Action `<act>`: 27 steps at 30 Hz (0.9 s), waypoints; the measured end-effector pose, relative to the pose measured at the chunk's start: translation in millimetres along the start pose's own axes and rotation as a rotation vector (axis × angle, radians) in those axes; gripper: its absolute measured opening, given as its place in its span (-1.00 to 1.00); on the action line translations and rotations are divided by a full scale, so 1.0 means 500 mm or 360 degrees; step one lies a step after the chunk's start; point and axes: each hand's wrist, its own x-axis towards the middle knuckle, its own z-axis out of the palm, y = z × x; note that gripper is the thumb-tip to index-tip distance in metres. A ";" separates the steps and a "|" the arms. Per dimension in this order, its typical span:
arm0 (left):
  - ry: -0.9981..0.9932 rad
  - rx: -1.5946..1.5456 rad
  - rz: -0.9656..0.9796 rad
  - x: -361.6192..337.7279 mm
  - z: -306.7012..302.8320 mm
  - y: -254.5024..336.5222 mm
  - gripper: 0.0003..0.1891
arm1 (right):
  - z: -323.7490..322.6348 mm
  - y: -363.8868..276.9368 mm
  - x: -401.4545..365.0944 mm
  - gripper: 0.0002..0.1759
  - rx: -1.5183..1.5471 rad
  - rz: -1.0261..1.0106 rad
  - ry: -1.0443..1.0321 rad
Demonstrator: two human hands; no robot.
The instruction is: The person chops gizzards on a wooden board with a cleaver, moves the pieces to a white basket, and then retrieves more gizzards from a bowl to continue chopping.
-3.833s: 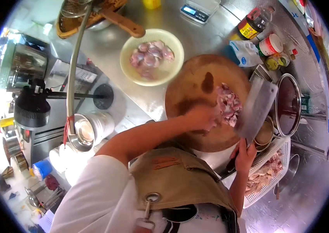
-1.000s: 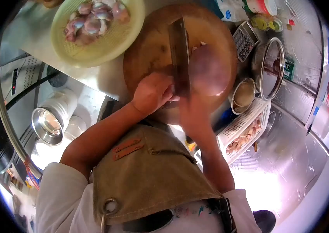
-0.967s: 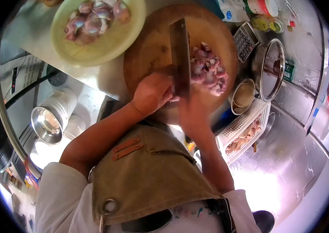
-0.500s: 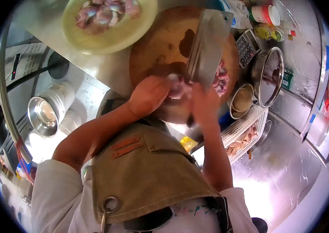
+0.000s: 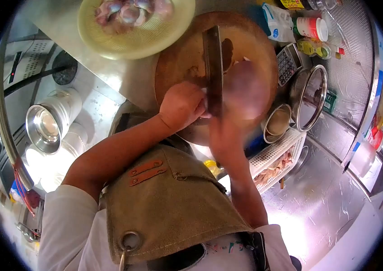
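Note:
My right hand, smeared by motion, grips a cleaver whose blade stands nearly upright on edge over a round wooden chopping board. Close to the blade's left side, my left hand has its fingers curled around a piece of raw meat; most of that piece is hidden by the fingers and the blade. Right of the cleaver, a blurred purplish mass of cut raw meat shows above the board. A pale yellow mesh basket at the upper left holds several raw, gizzard-like pieces.
Along the board's right side are a calculator, a steel bowl and a larger steel pot. A white perforated basket with meat lies nearer me. Bottles and packets crowd the upper right. Steel containers stand lower left.
The blade has gone from tilted, with its flat side showing, to nearly upright and further left. My right hand moved left with it. The cut meat right of the blade is now blurred.

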 end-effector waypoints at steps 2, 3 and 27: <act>0.0039 0.0077 0.0047 0.001 0.005 -0.003 -0.86 | 0.002 0.003 0.004 -0.71 -0.0100 0.0012 -0.0083; 0.0062 0.0111 0.0068 0.002 0.007 0.001 -0.87 | -0.002 0.001 0.015 -0.71 -0.0131 0.0027 -0.0143; -0.1380 0.0621 0.1088 0.084 0.029 0.082 -0.70 | -0.150 0.065 -0.095 -0.71 0.1207 0.0428 0.0589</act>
